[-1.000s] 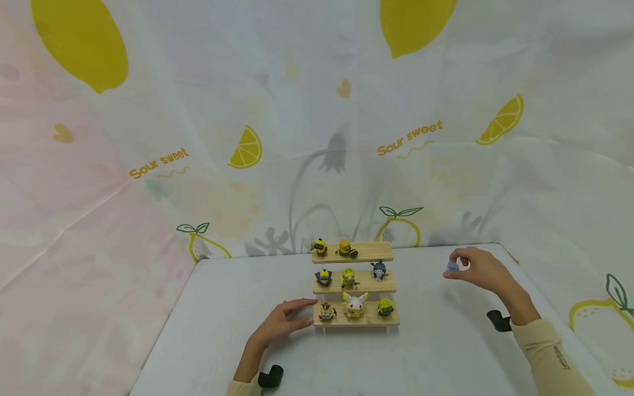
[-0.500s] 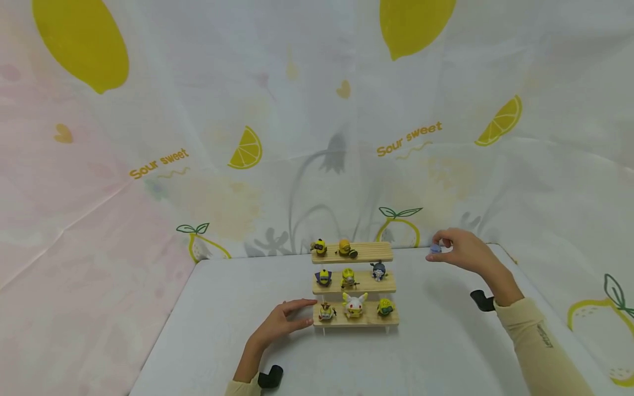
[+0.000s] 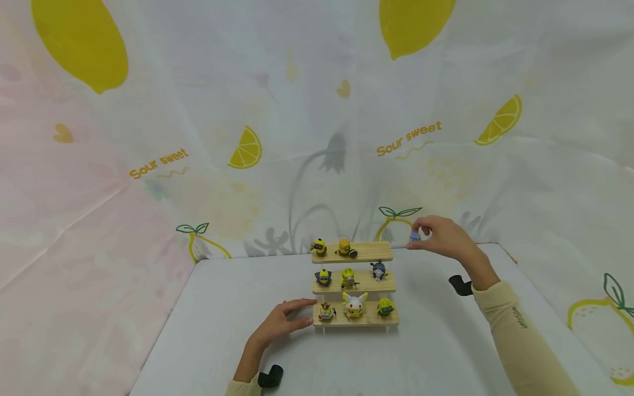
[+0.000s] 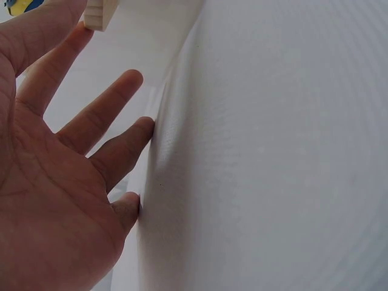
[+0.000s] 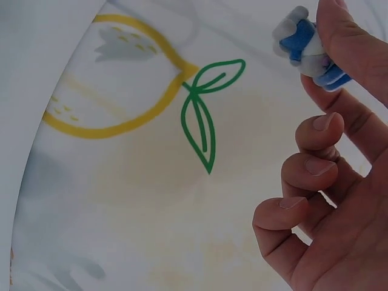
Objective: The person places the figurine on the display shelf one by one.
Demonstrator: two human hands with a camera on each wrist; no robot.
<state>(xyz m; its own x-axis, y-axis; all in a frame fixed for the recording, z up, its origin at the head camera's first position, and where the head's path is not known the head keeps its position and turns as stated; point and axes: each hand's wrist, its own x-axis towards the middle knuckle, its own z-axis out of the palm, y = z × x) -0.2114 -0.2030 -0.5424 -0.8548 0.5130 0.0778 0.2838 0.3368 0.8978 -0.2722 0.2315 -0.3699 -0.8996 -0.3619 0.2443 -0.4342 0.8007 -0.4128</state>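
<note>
A three-tier wooden display shelf (image 3: 373, 252) stands on the white table, bearing several small figurines. My left hand (image 3: 279, 324) is at the left end of its bottom tier, thumb and index fingertip touching the board. In the left wrist view the fingers are spread and mostly straight, the lower ones against the white table surface. My right hand (image 3: 446, 239) pinches a small blue-and-white figurine (image 5: 297, 39) between thumb and index finger. It is in the air, just right of the top tier. The other right-hand fingers are curled and hold nothing.
Two yellow figurines stand on the top tier's left part. A dark-haired figurine (image 3: 378, 270) is at the middle tier's right end, and a white-eared figurine (image 3: 354, 306) is mid-bottom. Behind the table (image 3: 213, 308) hangs a lemon-print cloth (image 3: 307, 99).
My right hand has moved left and up with the blue-and-white figurine, from the table's right side towards the top tier. The left hand and the shelf have stayed in place.
</note>
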